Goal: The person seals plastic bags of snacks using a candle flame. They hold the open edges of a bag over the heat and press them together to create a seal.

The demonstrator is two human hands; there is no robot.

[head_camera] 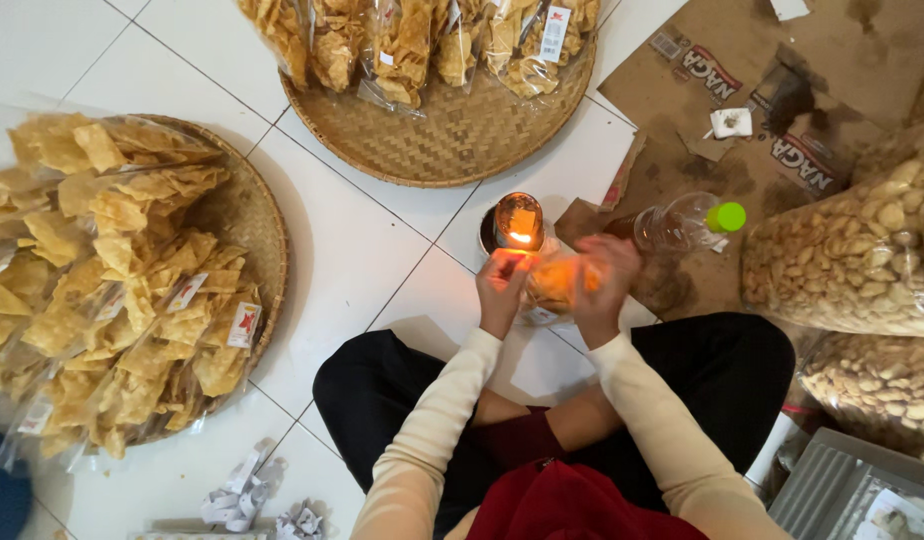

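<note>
I see both hands holding a small clear packet of chips over the white tiled floor, just in front of my crossed legs. The left hand pinches its left end beside the flame of a small lamp; the right hand is closed round the other end. The packet's long axis runs left to right, its left end pointing at the flame.

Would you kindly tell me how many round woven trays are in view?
2. One woven tray sits at the left, heaped with bagged chips; the other woven tray sits at top centre, cut off by the frame. Others may lie outside the view.
</note>
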